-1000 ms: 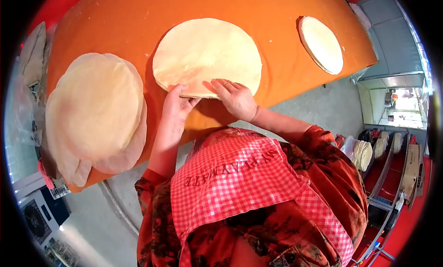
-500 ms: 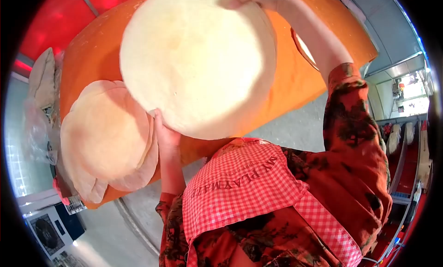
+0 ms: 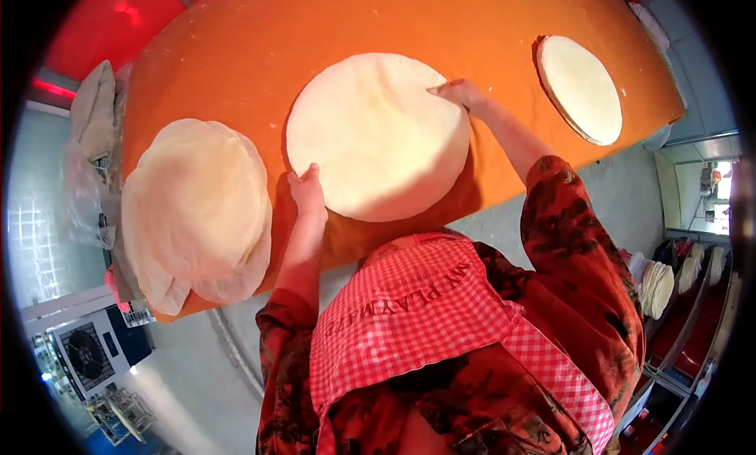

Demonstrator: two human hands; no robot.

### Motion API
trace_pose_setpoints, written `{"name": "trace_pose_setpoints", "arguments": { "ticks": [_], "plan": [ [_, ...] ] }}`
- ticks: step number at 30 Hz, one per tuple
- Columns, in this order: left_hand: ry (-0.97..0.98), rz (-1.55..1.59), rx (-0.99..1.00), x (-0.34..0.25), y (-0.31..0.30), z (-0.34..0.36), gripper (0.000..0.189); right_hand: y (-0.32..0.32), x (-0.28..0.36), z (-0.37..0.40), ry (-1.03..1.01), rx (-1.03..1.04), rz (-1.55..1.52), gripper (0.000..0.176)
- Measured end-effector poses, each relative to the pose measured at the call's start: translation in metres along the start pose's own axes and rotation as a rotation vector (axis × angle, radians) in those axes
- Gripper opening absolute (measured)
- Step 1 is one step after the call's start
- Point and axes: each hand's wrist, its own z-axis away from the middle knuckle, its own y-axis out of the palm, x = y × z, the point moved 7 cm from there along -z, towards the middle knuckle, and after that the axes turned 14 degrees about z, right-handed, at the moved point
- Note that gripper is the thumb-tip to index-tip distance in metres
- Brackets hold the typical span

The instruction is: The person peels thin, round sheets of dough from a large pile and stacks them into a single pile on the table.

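Note:
A large round sheet of dough (image 3: 378,136) is between my hands, low over the orange table (image 3: 504,22) or on it; which, I cannot tell. My left hand (image 3: 307,194) pinches its lower left edge, thumb on top. At the upper right edge, my right hand (image 3: 457,94) grips it with the thumb over the surface. To the left lies a pile of thin round sheets (image 3: 193,207) with uneven, overlapping edges. A neater stack of smaller-looking rounds (image 3: 583,89) rests at the right of the table.
Folded cloth (image 3: 93,112) and clear plastic (image 3: 79,191) are at the table's left end. A boxy device with a fan (image 3: 85,353) stands at the lower left. Shelves with pale items (image 3: 657,288) are at the right, beyond the grey floor (image 3: 622,187).
The large round has moved down and away from the camera, with both hands still on its edge. More of the table and the whole right stack now show.

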Motion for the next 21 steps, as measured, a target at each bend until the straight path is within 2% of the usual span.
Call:
{"name": "trace_pose_setpoints", "arguments": {
  "ticks": [2, 3, 6, 8, 10, 12, 13, 16, 20, 21],
  "plan": [
    [0.006, 0.028, 0.019, 0.002, -0.005, -0.002, 0.034, 0.004, 0.004, 0.014, -0.098, 0.259, -0.109, 0.041],
    [-0.007, 0.051, 0.038, 0.001, -0.006, -0.004, 0.031, 0.005, 0.003, 0.014, -0.122, 0.311, -0.164, 0.042],
    [-0.051, 0.161, 0.075, 0.003, -0.011, -0.011, 0.022, 0.000, -0.021, 0.007, -0.054, 0.257, -0.361, 0.037],
    [-0.074, 0.236, 0.115, 0.000, -0.013, -0.009, 0.022, 0.002, -0.023, 0.044, 0.053, 0.084, -0.247, 0.039],
    [-0.078, 0.257, 0.104, 0.001, -0.013, -0.010, 0.021, 0.011, -0.041, 0.063, -0.007, -0.173, -0.303, 0.048],
    [-0.095, 0.267, 0.103, -0.004, -0.010, -0.005, 0.020, 0.008, -0.054, 0.062, -0.076, -0.354, -0.134, 0.054],
    [-0.110, 0.261, 0.100, -0.009, -0.008, -0.002, 0.018, 0.009, -0.045, 0.070, -0.005, -0.344, -0.063, 0.056],
    [-0.130, 0.246, 0.113, -0.005, -0.008, -0.003, 0.020, 0.007, -0.047, 0.059, 0.029, -0.397, -0.097, 0.054],
    [-0.071, 0.213, 0.054, -0.005, -0.004, 0.000, 0.023, 0.020, -0.074, 0.057, -0.012, -0.439, -0.511, 0.044],
    [-0.070, 0.217, 0.050, -0.006, -0.001, 0.001, 0.023, 0.017, -0.072, 0.059, 0.061, -0.640, -0.153, 0.041]
  ]
}}
